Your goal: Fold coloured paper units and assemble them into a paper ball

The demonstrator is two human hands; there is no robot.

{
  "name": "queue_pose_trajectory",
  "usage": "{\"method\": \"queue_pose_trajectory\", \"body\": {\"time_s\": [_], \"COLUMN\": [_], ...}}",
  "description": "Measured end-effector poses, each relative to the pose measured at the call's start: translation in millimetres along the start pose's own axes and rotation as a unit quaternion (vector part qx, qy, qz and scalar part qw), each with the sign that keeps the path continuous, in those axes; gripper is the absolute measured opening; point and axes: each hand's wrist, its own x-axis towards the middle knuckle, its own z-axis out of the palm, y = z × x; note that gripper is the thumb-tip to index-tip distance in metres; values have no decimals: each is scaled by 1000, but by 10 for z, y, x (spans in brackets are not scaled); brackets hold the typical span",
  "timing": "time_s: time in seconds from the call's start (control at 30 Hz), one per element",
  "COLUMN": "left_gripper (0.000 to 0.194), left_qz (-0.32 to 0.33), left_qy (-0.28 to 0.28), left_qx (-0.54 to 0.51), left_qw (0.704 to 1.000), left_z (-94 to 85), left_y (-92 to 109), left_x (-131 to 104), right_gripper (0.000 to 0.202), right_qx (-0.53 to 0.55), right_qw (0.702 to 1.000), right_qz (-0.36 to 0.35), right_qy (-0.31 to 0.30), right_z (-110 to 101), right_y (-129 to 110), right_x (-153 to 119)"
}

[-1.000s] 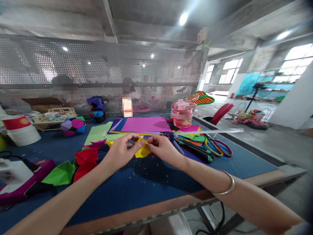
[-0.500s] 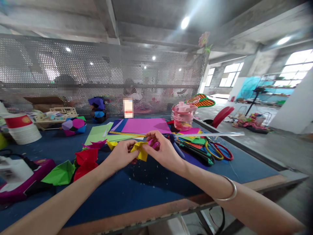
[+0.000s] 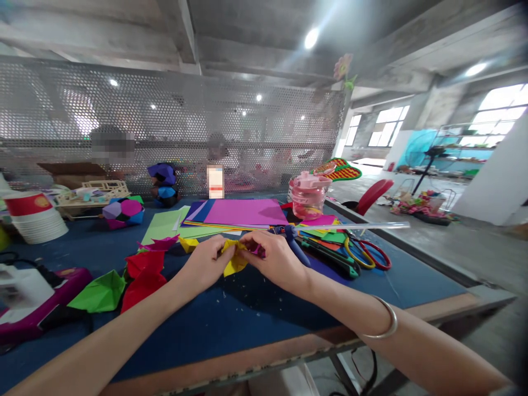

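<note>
Above the blue tabletop, a folded piece of yellow paper [image 3: 234,264] is pinched between my two hands. My left hand [image 3: 207,263] grips its left side, thumb on top. On its right side, the fingers and thumb of my right hand [image 3: 272,257] are closed, and the hand partly covers it. Left of my hands lie another yellow folded piece [image 3: 188,245], a magenta one [image 3: 161,243], red ones [image 3: 144,278] and a green one [image 3: 99,291]. Just right of my right hand is a glue gun [image 3: 293,242] with a clear glue stick in it.
Coloured paper sheets [image 3: 251,212] lie behind my hands. To the right are a green-black utility knife [image 3: 330,256], scissors [image 3: 373,253] and a pink bottle [image 3: 308,198]. Paper cups [image 3: 37,223], a paper ball [image 3: 124,213] and a purple-and-white device [image 3: 37,297] stand left. A perforated screen [image 3: 247,132] rises behind.
My right hand has come in from its looser hold, its fingers now closed on the yellow paper. The paper has tilted, and both thumbs press together at its top.
</note>
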Motion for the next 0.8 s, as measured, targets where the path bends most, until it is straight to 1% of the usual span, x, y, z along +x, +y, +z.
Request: {"method": "queue_pose_trajectory", "body": {"time_s": [0.07, 0.13, 0.2, 0.27, 0.33, 0.4, 0.5, 0.57, 0.63, 0.73, 0.8], "left_gripper": [33, 30, 28, 27, 25, 23, 24, 23, 23, 24, 24], "left_qz": [-8, -39, -78, -92, -82, -81, -96, -97, -100, -112, -126], "left_qy": [-2, -39, -70, -58, -26, -12, -13, -13, -16, -22, -27], "left_qx": [-29, -98, -176, -217, -216, -204, -214, -236, -254, -279, -303], "left_qw": [1000, 994, 979, 970, 973, 976, 972, 967, 962, 953, 944], "left_z": [26, 57, 87, 105, 106, 92, 63, 49, 40, 33, 29], "left_y": [7, 22, 30, 20, -1, -17, -6, 24, 54, 69, 53], "left_x": [-18, -37, -47, -45, -36, -27, -20, -16, -11, -4, -5], "right_gripper": [11, 5, 5, 8, 11, 12, 14, 15, 17, 21, 23], "right_qx": [-20, -45, -70, -82, -79, -62, -1, 50, 83, 86, 80], "right_qw": [1000, 999, 997, 996, 997, 998, 999, 996, 991, 991, 991], "right_qz": [-4, -9, -16, -21, -17, -7, 37, 80, 105, 101, 95], "right_qy": [-6, -9, -11, -15, -11, 3, 14, 5, -11, -34, -49], "right_z": [-12, -26, -37, -45, -47, -44, -33, -26, -28, -62, -119], "right_y": [-13, -27, -38, -48, -56, -61, -50, -29, -3, 5, -33], "right_x": [-5, -6, -3, 1, 3, 2, 1, 8, 26, 51, 36]}}
